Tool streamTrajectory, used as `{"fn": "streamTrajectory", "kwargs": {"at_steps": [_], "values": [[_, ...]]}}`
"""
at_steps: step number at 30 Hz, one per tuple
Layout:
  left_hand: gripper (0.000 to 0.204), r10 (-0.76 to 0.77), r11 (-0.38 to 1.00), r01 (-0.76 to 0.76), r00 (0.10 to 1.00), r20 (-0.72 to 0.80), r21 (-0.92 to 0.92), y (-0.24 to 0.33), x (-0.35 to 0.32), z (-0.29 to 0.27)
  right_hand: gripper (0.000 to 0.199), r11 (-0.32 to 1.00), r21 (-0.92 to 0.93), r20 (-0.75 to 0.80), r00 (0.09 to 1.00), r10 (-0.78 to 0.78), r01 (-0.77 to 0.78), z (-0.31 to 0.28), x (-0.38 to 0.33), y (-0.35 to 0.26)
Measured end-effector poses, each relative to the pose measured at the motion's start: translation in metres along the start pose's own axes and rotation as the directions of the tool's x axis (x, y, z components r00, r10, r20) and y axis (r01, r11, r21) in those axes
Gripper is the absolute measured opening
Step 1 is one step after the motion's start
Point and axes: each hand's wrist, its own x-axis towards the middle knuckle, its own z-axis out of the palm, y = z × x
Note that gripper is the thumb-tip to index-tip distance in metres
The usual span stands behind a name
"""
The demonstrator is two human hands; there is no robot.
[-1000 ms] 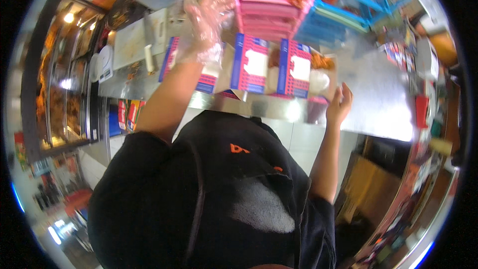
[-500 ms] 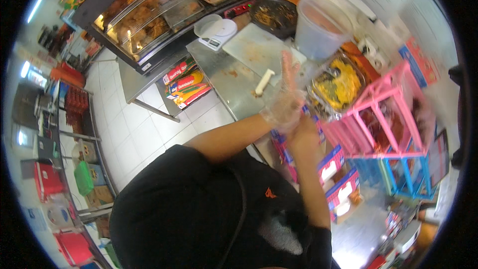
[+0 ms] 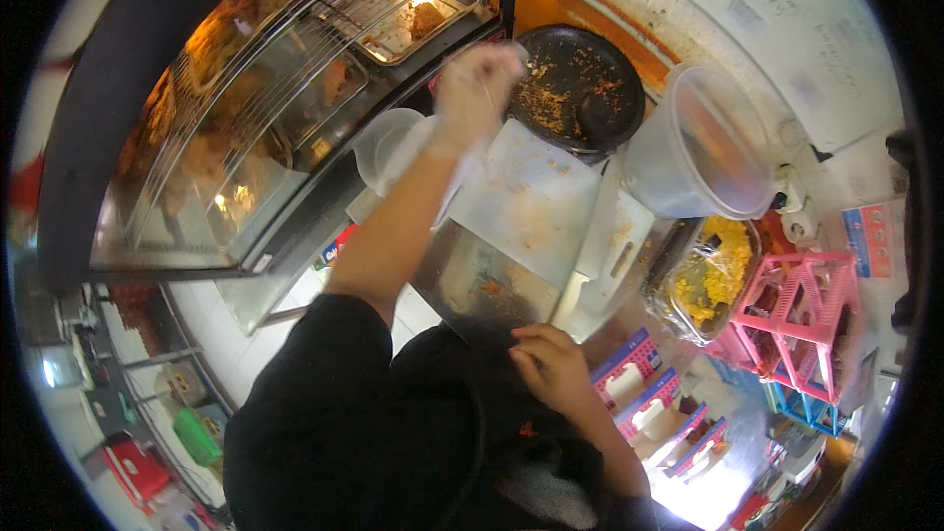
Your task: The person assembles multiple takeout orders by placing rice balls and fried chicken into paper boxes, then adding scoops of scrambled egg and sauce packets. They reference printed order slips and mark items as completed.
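My left hand (image 3: 482,88), in a clear plastic glove, reaches far between the glass-fronted food warmer (image 3: 295,226) and a black frying pan (image 3: 565,98) with browned crumbs in it. Motion smears its fingers, which look bent. My bare right hand (image 3: 556,366) is at the counter's near edge, its thumb and fingers apart with nothing seen between them. Just beyond its fingertips is the cream handle of a large knife (image 3: 568,301). The blade lies along a white cutting board (image 3: 526,202) dotted with food bits. A smaller board (image 3: 621,256) lies at the knife's right.
A tall translucent tub (image 3: 669,162) stands right of the pan. Nearer is a tray of yellow food (image 3: 703,285) partly under plastic film. Pink plastic racks (image 3: 796,315) stand to the right, with several purple-patterned boxes (image 3: 629,369) nearby. A clear container (image 3: 379,147) sits beside the warmer.
My hands were together at the glove on my left hand; now they are apart. The left has moved far and left toward the pan, the right back to the counter edge. The view has shifted.
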Motion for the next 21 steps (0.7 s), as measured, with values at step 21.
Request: {"fn": "streamTrajectory", "kwargs": {"at_steps": [21], "values": [[0.071, -0.2, -0.105, -0.241, 0.955, 0.217, 0.965, -0.123, 0.292, -0.14, 0.019, 0.927, 0.105, -0.266, 0.888, 0.375, -0.36, -0.015, 0.102, 0.037]]}}
